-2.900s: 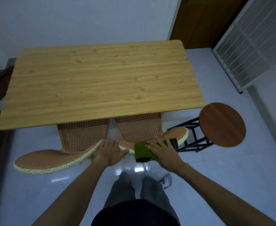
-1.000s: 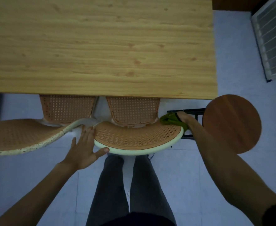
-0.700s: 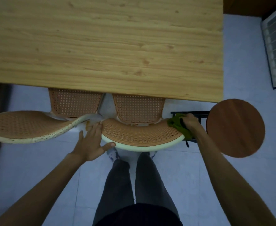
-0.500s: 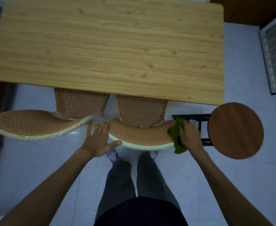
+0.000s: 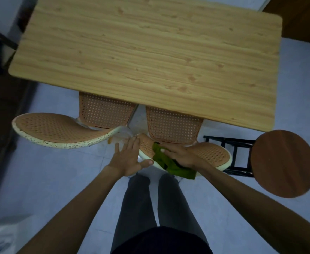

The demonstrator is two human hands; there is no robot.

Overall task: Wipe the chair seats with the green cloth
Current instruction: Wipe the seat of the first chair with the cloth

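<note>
Two orange mesh chairs are pushed under a wooden table. The right chair's curved backrest top (image 5: 212, 154) lies just in front of me, and its seat (image 5: 172, 123) shows below the table edge. My right hand (image 5: 181, 155) presses the green cloth (image 5: 170, 165) flat onto the left part of that backrest; the cloth hangs over its cream rim. My left hand (image 5: 127, 158) rests with fingers spread on the backrest's left end. The left chair's backrest (image 5: 58, 129) and seat (image 5: 104, 112) lie further left.
The wooden table (image 5: 146, 57) covers most of both seats. A round brown stool (image 5: 284, 162) on a black frame stands at the right. My legs stand on the pale tiled floor (image 5: 46, 180) right behind the chair. Dark furniture lines the left edge.
My right hand has swept the green cloth from the backrest's right end leftward toward its left part. My left hand has stayed on the left end. The view has pulled back.
</note>
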